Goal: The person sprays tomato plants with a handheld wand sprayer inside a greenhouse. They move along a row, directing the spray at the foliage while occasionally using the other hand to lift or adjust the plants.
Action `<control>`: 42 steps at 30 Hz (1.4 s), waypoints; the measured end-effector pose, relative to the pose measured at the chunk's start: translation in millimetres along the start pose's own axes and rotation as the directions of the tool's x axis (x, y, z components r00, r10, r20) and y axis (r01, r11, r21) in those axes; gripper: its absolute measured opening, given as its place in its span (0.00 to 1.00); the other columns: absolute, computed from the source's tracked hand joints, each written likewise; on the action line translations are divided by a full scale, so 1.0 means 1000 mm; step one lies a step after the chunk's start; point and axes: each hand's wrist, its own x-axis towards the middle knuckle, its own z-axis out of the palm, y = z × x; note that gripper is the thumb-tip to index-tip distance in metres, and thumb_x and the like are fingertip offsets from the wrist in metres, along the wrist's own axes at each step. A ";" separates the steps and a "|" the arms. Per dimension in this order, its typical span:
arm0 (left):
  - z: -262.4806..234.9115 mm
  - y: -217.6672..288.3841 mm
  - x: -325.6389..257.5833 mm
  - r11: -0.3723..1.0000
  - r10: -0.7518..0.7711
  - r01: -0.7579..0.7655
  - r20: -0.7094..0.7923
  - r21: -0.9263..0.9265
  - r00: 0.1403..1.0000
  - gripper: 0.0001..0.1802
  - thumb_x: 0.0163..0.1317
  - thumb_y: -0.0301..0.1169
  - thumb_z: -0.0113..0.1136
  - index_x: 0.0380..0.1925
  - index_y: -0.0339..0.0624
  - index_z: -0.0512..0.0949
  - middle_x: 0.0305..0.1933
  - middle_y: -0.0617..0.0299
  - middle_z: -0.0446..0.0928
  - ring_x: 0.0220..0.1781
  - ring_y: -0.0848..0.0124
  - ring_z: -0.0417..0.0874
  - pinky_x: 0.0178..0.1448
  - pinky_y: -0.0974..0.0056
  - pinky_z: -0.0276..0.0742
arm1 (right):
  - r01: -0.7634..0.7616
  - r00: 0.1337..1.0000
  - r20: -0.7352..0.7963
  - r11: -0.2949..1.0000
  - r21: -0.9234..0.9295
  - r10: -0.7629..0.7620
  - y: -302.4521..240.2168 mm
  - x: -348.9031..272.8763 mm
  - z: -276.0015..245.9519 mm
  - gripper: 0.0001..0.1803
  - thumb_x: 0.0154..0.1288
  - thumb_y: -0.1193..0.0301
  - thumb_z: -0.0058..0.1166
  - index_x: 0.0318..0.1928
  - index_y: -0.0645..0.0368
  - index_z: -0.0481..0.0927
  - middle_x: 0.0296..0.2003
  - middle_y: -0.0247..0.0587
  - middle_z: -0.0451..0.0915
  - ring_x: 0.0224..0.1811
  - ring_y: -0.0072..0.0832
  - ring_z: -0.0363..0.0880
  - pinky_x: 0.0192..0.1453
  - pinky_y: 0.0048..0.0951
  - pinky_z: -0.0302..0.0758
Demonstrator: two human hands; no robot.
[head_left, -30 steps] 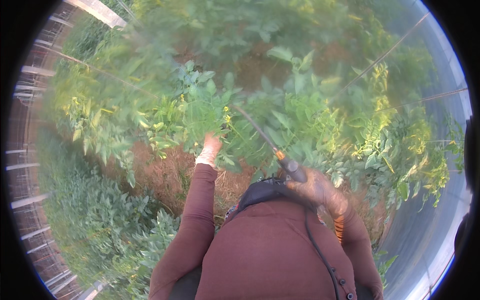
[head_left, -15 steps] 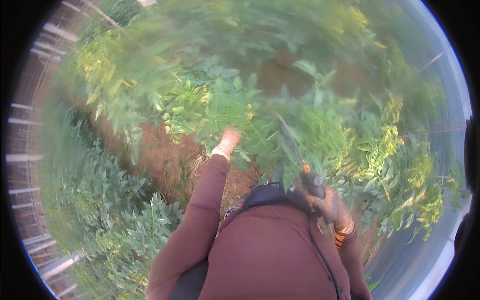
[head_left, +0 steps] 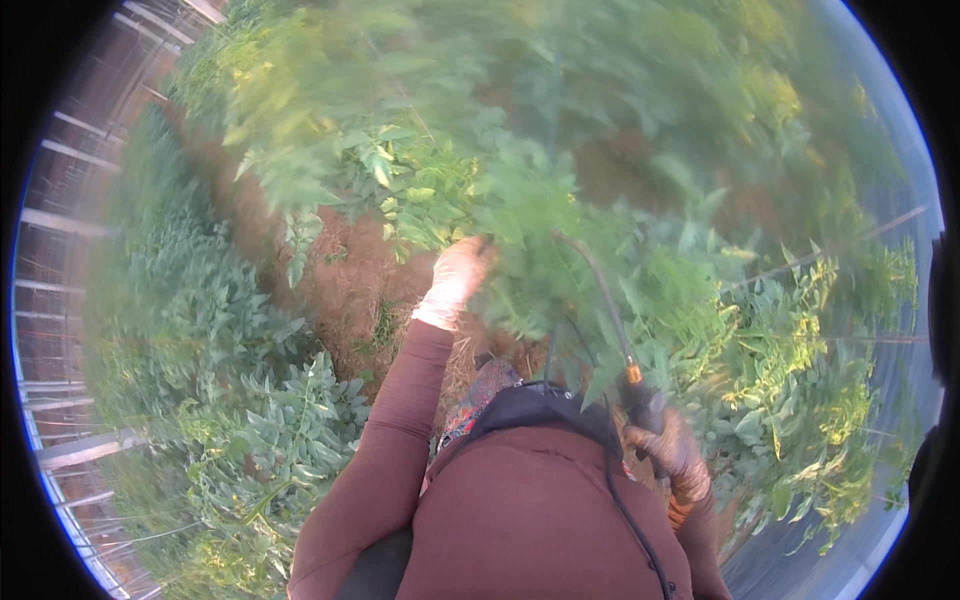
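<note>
My right hand (head_left: 672, 440), in a thin see-through glove, is closed round the dark handle (head_left: 643, 408) of a spray wand (head_left: 606, 290). The wand's slim metal tube rises from a brass-coloured fitting and curves left, its tip among the leaves. On the left, my gloved left hand (head_left: 460, 268) reaches to the edge of a leafy green plant (head_left: 520, 225). Its fingers point right into the foliage, blurred and partly covered, so whether they grip a stem cannot be made out. A dark hose (head_left: 630, 510) runs down the front of my brown top.
Bare reddish soil (head_left: 350, 265) with dry straw lies left of the plant. Another row of plants (head_left: 215, 330) grows farther left. Yellowing plants (head_left: 790, 370) stand at the right, before a pale sheet wall (head_left: 890, 470). Thin strings (head_left: 850, 240) cross the foliage.
My view has shifted, and the wand and right hand sit slightly lower and farther right in it. More of my left hand shows beside the leaves. The right hand keeps its hold.
</note>
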 end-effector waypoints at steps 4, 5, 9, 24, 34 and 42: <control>0.001 -0.031 0.031 0.624 -0.178 0.092 -0.027 -0.776 0.984 0.22 0.69 0.37 0.53 0.59 0.39 0.72 0.56 0.55 0.78 0.51 0.63 0.81 0.55 0.63 0.76 | 0.038 0.998 0.049 0.998 -0.042 -0.036 -0.021 0.032 0.036 0.27 0.55 0.69 0.66 0.56 0.63 0.75 0.41 0.34 0.81 0.43 0.24 0.76 0.52 0.29 0.74; 0.004 -0.040 0.041 0.481 -0.239 0.088 -0.033 -0.872 0.971 0.21 0.69 0.37 0.53 0.58 0.39 0.72 0.55 0.57 0.78 0.51 0.65 0.80 0.55 0.63 0.76 | 0.031 0.998 0.062 0.999 -0.034 -0.029 -0.028 0.041 0.047 0.28 0.56 0.69 0.66 0.56 0.63 0.75 0.40 0.34 0.81 0.43 0.24 0.76 0.51 0.30 0.74; 0.006 -0.089 0.079 -0.127 -0.336 0.010 0.052 -0.992 0.940 0.22 0.68 0.36 0.55 0.59 0.39 0.70 0.56 0.57 0.74 0.51 0.66 0.78 0.54 0.62 0.76 | -0.031 0.998 0.049 1.000 -0.001 0.031 -0.061 0.073 0.092 0.21 0.60 0.69 0.63 0.51 0.63 0.75 0.32 0.35 0.79 0.32 0.22 0.75 0.38 0.27 0.74; -0.009 -0.150 0.142 0.928 -0.183 0.235 0.196 -0.289 0.963 0.24 0.71 0.45 0.48 0.49 0.33 0.79 0.44 0.41 0.81 0.46 0.54 0.83 0.55 0.58 0.77 | -0.008 0.983 -0.178 0.986 0.168 0.039 -0.098 0.130 0.181 0.13 0.61 0.68 0.60 0.40 0.63 0.76 0.26 0.34 0.78 0.27 0.20 0.75 0.32 0.24 0.72; 0.020 -0.176 0.174 0.838 -0.122 0.165 0.117 -0.520 0.986 0.23 0.70 0.44 0.49 0.49 0.34 0.79 0.43 0.44 0.81 0.45 0.56 0.82 0.53 0.59 0.77 | -0.088 0.978 -0.169 0.980 0.176 0.118 -0.103 0.128 0.175 0.18 0.61 0.68 0.61 0.48 0.65 0.78 0.28 0.32 0.78 0.29 0.19 0.73 0.34 0.24 0.72; 0.014 -0.194 0.171 0.814 -0.093 0.158 0.143 -0.559 0.985 0.22 0.69 0.43 0.49 0.50 0.35 0.78 0.43 0.46 0.81 0.44 0.58 0.82 0.51 0.59 0.76 | -0.199 0.958 -0.174 0.964 0.174 0.229 -0.091 0.125 0.173 0.20 0.60 0.64 0.62 0.48 0.64 0.78 0.31 0.33 0.79 0.31 0.20 0.74 0.37 0.26 0.73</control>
